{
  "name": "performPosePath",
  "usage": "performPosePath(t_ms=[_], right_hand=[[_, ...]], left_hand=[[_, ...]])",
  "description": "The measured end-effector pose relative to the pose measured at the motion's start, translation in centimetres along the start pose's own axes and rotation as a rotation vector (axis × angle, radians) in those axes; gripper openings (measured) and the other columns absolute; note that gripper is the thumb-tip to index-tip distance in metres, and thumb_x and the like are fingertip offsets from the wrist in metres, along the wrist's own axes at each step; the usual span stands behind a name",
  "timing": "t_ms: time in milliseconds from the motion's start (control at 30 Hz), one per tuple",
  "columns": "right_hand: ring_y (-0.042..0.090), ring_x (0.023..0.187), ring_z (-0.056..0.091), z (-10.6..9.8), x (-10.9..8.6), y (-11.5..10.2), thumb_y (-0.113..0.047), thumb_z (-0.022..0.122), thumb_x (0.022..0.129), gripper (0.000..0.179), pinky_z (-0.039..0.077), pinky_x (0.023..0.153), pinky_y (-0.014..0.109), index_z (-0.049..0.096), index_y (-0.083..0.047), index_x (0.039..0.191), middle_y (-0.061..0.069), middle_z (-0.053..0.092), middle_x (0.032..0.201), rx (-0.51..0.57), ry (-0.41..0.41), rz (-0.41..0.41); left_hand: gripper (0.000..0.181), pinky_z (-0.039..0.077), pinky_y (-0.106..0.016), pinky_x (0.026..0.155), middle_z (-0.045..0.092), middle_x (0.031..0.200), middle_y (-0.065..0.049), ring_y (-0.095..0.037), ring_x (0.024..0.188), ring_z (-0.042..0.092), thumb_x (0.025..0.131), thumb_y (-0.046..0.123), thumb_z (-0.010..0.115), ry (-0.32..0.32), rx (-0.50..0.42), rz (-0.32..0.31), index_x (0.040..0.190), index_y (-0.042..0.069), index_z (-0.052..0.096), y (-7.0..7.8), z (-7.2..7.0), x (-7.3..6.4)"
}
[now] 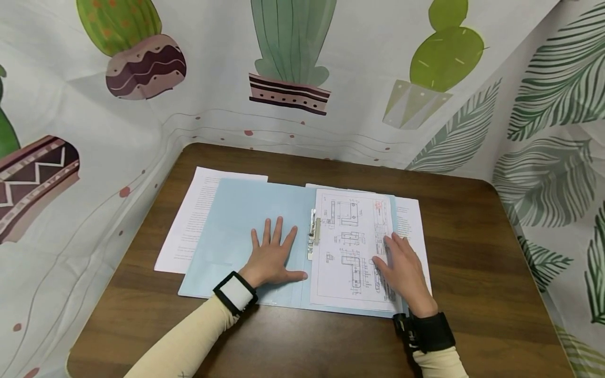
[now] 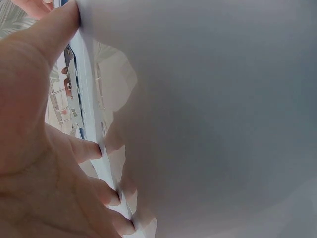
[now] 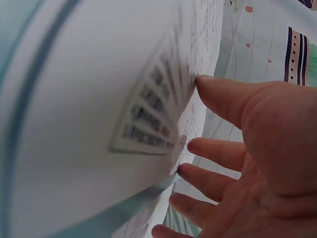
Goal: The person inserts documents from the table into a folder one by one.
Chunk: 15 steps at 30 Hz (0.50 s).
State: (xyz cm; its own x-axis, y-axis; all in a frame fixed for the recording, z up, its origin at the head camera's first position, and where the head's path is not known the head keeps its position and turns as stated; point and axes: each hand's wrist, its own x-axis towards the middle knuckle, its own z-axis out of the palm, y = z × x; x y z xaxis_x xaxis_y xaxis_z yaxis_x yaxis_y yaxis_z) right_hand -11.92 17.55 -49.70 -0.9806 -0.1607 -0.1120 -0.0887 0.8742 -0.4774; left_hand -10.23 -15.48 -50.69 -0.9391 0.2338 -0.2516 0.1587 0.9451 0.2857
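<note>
A light blue folder (image 1: 222, 247) lies opened flat on the table, with a metal clip (image 1: 312, 236) along its spine. On its right side sits a sheet of technical drawings (image 1: 331, 286) with a red stamp near the top. My left hand (image 1: 270, 260) rests on the folder's bare left cover, fingers spread, thumb toward the spine. My right hand (image 1: 405, 270) touches the right edge of the drawing sheet, its fingers slightly bent. In the right wrist view, the fingertips of that hand (image 3: 228, 163) meet the paper along its edge.
Printed sheets (image 1: 181, 244) stick out from under the folder's left side, and more printed paper (image 1: 416, 226) shows on its right. The brown wooden table (image 1: 477, 262) has rounded corners. A white cloth (image 1: 212, 63) with cactus and leaf prints hangs behind and beside it.
</note>
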Motion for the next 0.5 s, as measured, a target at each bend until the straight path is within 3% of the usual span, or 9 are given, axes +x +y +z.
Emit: performPosePath(t_ms=[500], right_hand=[[0.055, 0.149, 0.020, 0.35, -0.06, 0.05, -0.022, 0.073, 0.095, 0.066, 0.018, 0.117, 0.067, 0.047, 0.007, 0.148, 0.033, 0.031, 0.159, -0.020, -0.008, 0.001]], left_hand=[[0.123, -0.001, -0.079, 0.111, -0.002, 0.170, -0.023, -0.052, 0.153, -0.009, 0.072, 0.079, 0.074, -0.011, 0.000, -0.006, 0.165, 0.014, 0.025, -0.01, 0.05, 0.10]])
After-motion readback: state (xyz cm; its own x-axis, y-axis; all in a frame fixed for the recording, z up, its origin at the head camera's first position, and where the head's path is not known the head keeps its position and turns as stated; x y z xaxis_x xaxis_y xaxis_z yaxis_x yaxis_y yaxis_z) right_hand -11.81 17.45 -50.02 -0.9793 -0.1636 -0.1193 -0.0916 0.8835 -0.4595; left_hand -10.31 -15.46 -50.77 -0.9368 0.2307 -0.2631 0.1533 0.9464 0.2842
